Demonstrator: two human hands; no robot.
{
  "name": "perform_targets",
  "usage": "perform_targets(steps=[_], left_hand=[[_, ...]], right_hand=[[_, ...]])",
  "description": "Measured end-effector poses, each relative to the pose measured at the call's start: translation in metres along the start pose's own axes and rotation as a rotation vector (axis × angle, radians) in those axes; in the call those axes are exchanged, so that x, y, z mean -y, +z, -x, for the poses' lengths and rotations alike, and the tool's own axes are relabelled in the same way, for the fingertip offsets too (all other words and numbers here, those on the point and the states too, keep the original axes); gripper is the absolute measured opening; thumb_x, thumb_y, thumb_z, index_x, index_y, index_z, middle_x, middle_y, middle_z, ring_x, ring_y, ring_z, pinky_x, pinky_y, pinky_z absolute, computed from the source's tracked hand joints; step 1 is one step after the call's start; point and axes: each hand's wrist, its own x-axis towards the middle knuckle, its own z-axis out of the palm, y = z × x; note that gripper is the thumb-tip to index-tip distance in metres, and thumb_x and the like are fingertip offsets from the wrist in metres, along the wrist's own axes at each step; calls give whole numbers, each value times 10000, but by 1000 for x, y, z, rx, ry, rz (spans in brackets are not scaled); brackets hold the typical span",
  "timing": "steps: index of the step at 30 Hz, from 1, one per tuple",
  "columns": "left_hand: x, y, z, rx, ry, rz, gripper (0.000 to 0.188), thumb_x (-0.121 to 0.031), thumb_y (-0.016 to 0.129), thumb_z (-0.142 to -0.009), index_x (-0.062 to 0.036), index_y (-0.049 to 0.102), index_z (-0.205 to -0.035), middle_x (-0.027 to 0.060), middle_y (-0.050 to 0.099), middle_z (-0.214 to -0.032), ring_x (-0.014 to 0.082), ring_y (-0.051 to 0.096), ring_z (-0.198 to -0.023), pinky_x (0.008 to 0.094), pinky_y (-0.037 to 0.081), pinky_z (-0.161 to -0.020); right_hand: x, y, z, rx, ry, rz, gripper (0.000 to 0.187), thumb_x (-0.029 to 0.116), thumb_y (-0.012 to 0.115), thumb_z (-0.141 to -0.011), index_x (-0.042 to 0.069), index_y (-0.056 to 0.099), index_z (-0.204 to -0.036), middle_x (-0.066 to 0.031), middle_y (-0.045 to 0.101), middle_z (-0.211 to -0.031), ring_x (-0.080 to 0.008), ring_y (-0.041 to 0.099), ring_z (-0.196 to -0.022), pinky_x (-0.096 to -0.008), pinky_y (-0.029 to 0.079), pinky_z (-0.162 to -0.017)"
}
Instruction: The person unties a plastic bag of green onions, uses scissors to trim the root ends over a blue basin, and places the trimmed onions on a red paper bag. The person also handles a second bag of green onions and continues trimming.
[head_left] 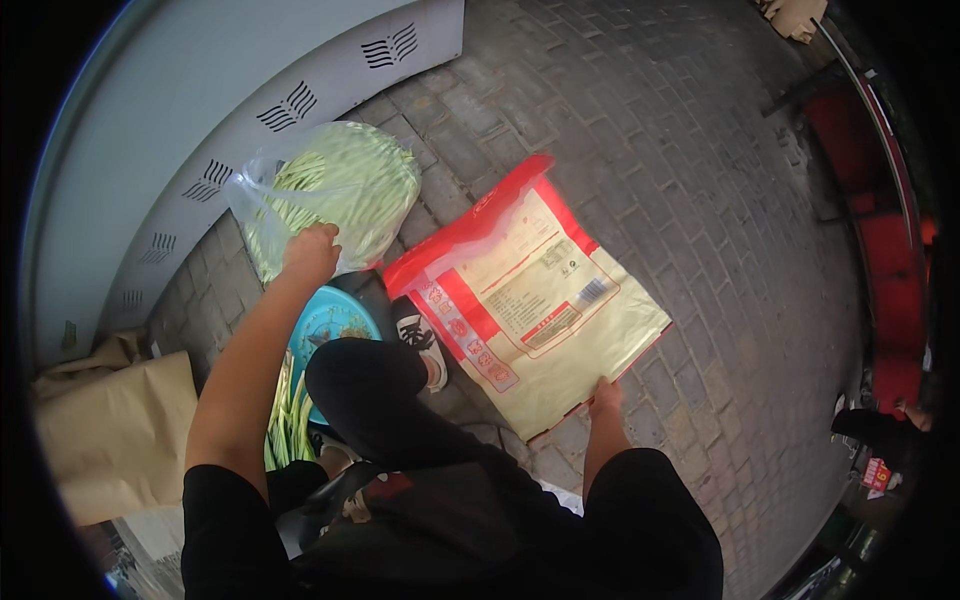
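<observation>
My left hand [312,252] is closed on the near edge of a clear plastic bag [258,180]. Long, thin green stalks [345,180] fill the bag, which rests on the paving. With its fingers partly hidden, my right hand [605,397] grips the near edge of a flattened red and cream printed sack [560,300]. The sack slants across the ground in front of my shoe [422,350]. Below my left hand, a turquoise basin [335,312] with plant scraps in it sits partly behind my knee. More green stalks [288,415] lie beside the basin, under my left forearm.
A large pale cabinet [250,60] with vent slots stands along the left. Brown paper [130,430] lies at the lower left. Grey brick paving [720,220] stretches to the right, toward red structures [860,150]. Another person's dark sleeve [870,427] shows at the far right.
</observation>
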Motion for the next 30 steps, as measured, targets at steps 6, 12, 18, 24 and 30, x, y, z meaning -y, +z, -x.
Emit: perform_targets(steps=[6,12,18,24,30], left_hand=[[121,69,77,-92,-216,151,225,-174,611,-780,-58,619,-972,186,627,-952,362,600,-877,435,483,-764],[107,76,72,-93,-96,272,172,-127,593,-782,-57,636,-934,184,632,-928,364,601,-852,434,483,-757],[52,127,7,58,244,264,238,-133,615,-788,-79,605,-1019,116,606,-1048,328,552,-971,415,438,-836],[20,185,-47,-185,149,-182,705,-201,623,-796,-176,272,-1407,147,423,-1345,245,444,-1177,471,341,-926],[55,193,-102,250,57,-181,422,-205,577,-816,-179,484,-1227,108,649,-947,278,630,-825,436,454,-707]], right_hand=[[19,74,18,-403,-587,1221,371,115,551,-800,-16,492,-1141,-157,593,-960,-342,598,-864,-405,476,-781],[32,217,23,530,288,335,622,438,562,-847,-5,408,-1256,-162,466,-1196,-317,518,-1039,-484,452,-810],[2,314,26,453,388,314,614,417,576,-865,38,377,-1305,-171,429,-1277,-297,498,-1105,-476,425,-914],[51,356,70,560,-29,-273,490,2,542,-865,39,357,-1316,-148,493,-1240,-270,515,-1107,-388,428,-973],[108,391,88,526,-917,367,747,13,549,-794,-13,135,-1415,-213,594,-1047,-296,605,-940,-338,471,-839]])
